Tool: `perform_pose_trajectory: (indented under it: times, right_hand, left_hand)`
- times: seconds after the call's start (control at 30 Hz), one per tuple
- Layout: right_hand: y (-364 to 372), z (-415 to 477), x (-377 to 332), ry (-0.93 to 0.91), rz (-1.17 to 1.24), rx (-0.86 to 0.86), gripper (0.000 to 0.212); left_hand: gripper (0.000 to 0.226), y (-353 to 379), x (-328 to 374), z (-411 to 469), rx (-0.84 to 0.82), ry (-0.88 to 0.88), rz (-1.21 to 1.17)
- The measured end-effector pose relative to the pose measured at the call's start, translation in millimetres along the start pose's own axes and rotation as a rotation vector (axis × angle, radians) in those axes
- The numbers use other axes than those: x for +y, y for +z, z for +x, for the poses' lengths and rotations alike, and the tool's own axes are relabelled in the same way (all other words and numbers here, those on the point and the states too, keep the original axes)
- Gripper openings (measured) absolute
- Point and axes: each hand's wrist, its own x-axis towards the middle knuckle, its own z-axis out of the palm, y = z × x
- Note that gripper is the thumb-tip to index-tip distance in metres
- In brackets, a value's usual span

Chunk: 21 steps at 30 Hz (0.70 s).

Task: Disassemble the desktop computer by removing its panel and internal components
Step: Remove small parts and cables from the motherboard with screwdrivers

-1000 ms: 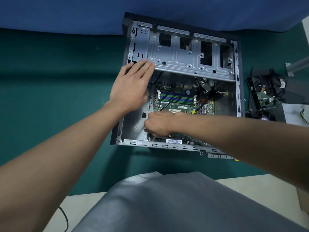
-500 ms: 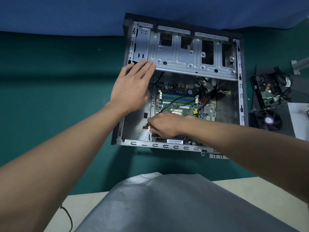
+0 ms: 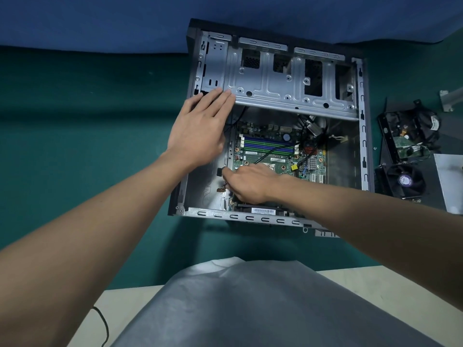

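While left hand [image 3: 200, 128] lies flat, open on case [image 3: 280, 81], right hand [image 3: 246, 182] pinches small connector [image 3: 221, 188].

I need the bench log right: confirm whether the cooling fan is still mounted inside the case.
No: the cooling fan lies on the table to the right of the computer case, outside its frame.

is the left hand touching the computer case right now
Touching. The head view shows the left hand lying flat on the computer case, fingertips on the metal drive cage edge, no gap.

Left hand [image 3: 200, 131] braces open case [image 3: 275, 78]; right hand [image 3: 248, 182] pinches a connector [image 3: 221, 188].
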Motion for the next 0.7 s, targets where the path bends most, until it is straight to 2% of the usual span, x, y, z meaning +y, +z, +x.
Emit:
perform_pose_trajectory:
  times: [0.13, 0.23, 0.37, 0.47, 0.57, 0.7]
  right_hand:
    - [-7.1, 1.3, 2.5, -0.044, 0.014, -0.024, 0.014]
    - [-5.8, -0.5, 1.0, -0.026, -0.041, -0.012, 0.029]
    - [-3.9, -0.1, 0.7, -0.027, -0.03, 0.002, 0.009]
    - [-6.7, -1.0, 0.3, -0.044, 0.012, -0.017, 0.012]
    - [-5.0, -4.0, -1.3, 0.002, -0.044, -0.005, 0.033]
    - [-4.6, -1.9, -2.3, -0.006, -0.035, -0.042, 0.017]
  left_hand:
    - [0.073, -0.3, -0.2, 0.2, -0.003, -0.002, 0.002]
    - [0.073, -0.2, -0.3, 0.1, -0.004, 0.001, -0.002]
    - [0.073, -0.7, -0.2, 0.2, -0.003, 0.0, -0.002]
    - [0.073, -0.9, 0.2, 0.0, -0.001, 0.003, -0.008]
    - [0.072, -1.0, 0.3, 0.3, 0.001, 0.003, -0.004]
    - [0.072, -0.8, -0.1, 0.2, 0.0, 0.001, -0.002]
